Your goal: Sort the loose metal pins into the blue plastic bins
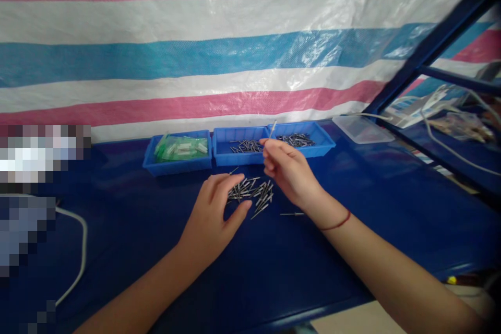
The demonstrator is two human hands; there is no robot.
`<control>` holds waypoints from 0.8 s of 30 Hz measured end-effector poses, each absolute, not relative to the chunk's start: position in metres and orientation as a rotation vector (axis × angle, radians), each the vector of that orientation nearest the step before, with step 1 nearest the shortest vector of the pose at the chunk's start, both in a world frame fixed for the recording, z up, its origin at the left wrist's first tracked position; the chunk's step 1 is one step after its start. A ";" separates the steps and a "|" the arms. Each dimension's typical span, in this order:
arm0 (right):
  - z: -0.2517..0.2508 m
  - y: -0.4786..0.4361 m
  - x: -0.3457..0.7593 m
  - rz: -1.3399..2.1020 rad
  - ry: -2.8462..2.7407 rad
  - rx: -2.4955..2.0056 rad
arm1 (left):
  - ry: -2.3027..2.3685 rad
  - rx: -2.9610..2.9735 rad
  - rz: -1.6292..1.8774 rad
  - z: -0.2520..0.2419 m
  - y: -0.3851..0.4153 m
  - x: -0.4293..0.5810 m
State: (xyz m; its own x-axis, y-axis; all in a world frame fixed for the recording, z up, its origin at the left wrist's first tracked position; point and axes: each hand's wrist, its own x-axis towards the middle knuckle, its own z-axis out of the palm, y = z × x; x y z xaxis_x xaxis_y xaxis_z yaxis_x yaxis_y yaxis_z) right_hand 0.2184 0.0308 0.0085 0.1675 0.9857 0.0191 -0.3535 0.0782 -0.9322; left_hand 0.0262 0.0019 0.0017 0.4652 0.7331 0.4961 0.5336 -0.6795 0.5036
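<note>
Between the thumb and fingertips of my right hand [287,169], raised in front of the bins, a single blind rivet [273,128] points upward. My left hand [215,209] hovers at the left side of a loose pile of blind rivets [263,195], thumb and fingers apart, partly hiding the pile. One more rivet [291,214] lies by itself on the dark blue table [250,271], below my right wrist. Behind the pile, a middle blue bin [235,159] and a right blue bin [324,142] contain more rivets; my right hand covers part of both.
A left blue bin [176,168] holds green plastic bags with pale pieces. A clear plastic lid [363,130] lies at the back right, beside a blue metal frame [426,47]. A white cable [83,245] curves along the left. Striped plastic sheeting [195,57] hangs behind the table.
</note>
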 end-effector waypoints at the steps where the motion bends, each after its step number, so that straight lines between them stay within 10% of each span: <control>1: 0.009 0.035 0.226 1.224 -0.738 -0.953 | 1.047 2.510 0.933 0.002 0.001 0.026; 15: 0.018 0.032 0.230 1.362 -0.638 -1.025 | 0.881 3.147 0.489 -0.010 0.001 0.036; 24: 0.026 0.015 0.217 1.175 -1.633 -1.111 | 1.133 3.129 0.544 0.004 0.013 0.023</control>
